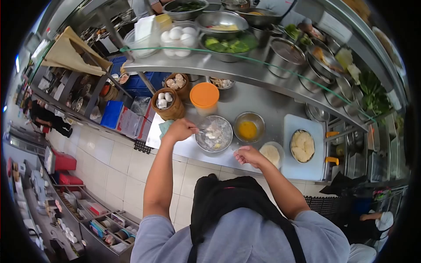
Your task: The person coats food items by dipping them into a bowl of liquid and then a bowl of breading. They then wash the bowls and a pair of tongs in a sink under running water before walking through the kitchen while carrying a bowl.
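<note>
Head view: your left hand (180, 130) has its grip clamped on a utensil (203, 129) in the powder bowl (214, 151) on the tabletop (269, 101) — stir low and gently; your right hand (247, 156) curls nearby, its grip too unclear to tell.

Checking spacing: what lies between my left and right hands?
In the head view, a powder-dusted bowl, with a utensil at its rim, lies between left hand and right hand.

Left hand (179, 130)'s got a utensil (203, 130) in the powdery bowl (227, 133), right hand (248, 156)'s near the bowl (260, 121) of yellow liquid (247, 130).
</note>
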Action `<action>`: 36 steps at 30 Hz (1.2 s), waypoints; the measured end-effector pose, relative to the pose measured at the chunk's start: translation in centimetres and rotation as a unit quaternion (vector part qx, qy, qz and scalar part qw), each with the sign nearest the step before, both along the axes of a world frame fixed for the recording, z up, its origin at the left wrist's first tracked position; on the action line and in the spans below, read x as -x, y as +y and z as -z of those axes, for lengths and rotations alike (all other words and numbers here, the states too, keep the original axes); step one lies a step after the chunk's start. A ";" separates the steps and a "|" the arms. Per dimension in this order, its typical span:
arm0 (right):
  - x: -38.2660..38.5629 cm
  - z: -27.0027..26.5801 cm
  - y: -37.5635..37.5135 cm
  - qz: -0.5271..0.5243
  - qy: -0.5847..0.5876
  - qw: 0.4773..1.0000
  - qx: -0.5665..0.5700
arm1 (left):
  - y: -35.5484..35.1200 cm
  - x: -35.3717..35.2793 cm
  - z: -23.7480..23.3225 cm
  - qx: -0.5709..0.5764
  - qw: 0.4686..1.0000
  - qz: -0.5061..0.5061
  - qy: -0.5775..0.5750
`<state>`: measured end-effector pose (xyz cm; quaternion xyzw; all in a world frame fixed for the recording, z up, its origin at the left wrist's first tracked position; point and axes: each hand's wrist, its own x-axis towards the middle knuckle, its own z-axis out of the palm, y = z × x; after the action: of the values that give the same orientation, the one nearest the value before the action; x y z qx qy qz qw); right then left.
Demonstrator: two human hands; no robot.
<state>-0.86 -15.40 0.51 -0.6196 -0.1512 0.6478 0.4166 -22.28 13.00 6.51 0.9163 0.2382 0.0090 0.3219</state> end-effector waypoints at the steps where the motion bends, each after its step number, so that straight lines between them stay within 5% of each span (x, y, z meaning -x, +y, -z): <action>1: -1.2 -0.4 -1.1 0.007 0.008 1.000 -0.003 | -0.5 0.0 -1.4 0.003 1.000 -0.021 0.004; 4: -5.0 -0.9 -5.1 0.055 -0.017 0.996 -0.068 | -1.7 -0.3 -2.8 -0.061 0.995 -0.063 0.038; 10: -11.5 -0.2 -12.2 0.163 -0.068 0.980 -0.093 | -5.5 -4.6 -3.8 0.034 0.993 -0.106 0.046; 13: -12.0 0.5 -13.8 0.187 -0.066 0.974 -0.106 | -8.6 -9.5 -3.8 -0.012 0.999 -0.044 0.014; 18: -10.6 0.6 -15.1 0.198 -0.088 0.968 -0.128 | -9.5 -17.9 5.2 0.051 0.988 -0.048 0.137; 20: -10.0 1.1 -15.6 0.206 -0.070 0.968 -0.123 | -11.2 -19.5 8.0 -0.165 0.972 -0.006 0.168; 23: -9.5 1.5 -16.9 0.211 -0.053 0.968 -0.124 | -13.6 -21.3 5.9 -0.145 0.954 -0.073 0.251; 30: -10.2 0.9 -19.5 0.232 -0.053 0.966 -0.103 | -15.5 -21.4 0.8 -0.334 0.918 0.006 0.214; 33: -10.5 0.8 -19.5 0.227 -0.067 0.965 -0.113 | -16.0 -20.1 5.9 -0.375 0.898 0.100 0.209; 36: -10.8 0.6 -19.1 0.224 -0.052 0.963 -0.143 | -16.3 -19.5 6.3 -0.325 0.923 0.085 0.185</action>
<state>9.90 -34.46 -0.12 -0.6046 -0.1210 0.4760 0.6271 -2.74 -3.30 0.26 0.9728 0.1986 -0.1111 -0.0443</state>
